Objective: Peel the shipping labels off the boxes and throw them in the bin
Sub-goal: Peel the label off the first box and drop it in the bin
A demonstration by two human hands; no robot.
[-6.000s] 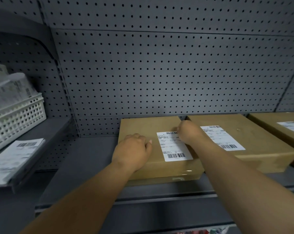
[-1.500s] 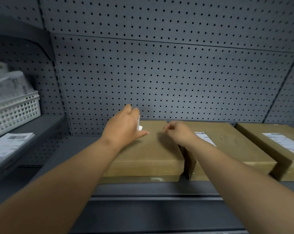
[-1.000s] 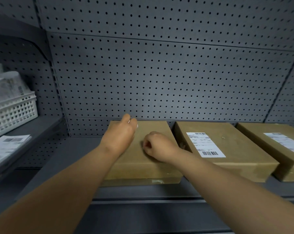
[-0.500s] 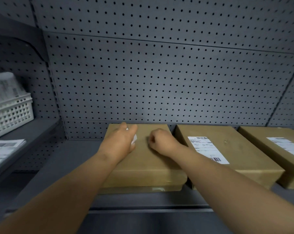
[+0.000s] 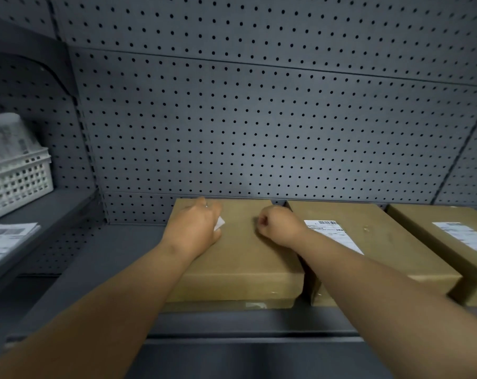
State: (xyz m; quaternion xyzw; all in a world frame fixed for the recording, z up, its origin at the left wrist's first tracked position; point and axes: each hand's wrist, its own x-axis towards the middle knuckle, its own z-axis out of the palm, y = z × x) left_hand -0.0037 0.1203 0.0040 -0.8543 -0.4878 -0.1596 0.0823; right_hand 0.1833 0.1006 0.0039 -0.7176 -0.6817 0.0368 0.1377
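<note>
**Holding a peeled label over the bare left box**

A crumpled white label (image 5: 219, 223) is gripped in the left hand (image 5: 194, 228), which rests on the top of the left box (image 5: 240, 258); only a small corner of paper is seen past the fingers. The right hand (image 5: 278, 225) is clenched in a fist on the same box, nothing visibly held (palm side hidden). Labels are still stuck on the middle box (image 5: 382, 250) and the right box (image 5: 450, 242). A white basket (image 5: 15, 181) is seen on the side shelf at far left, well apart from both hands.
</note>
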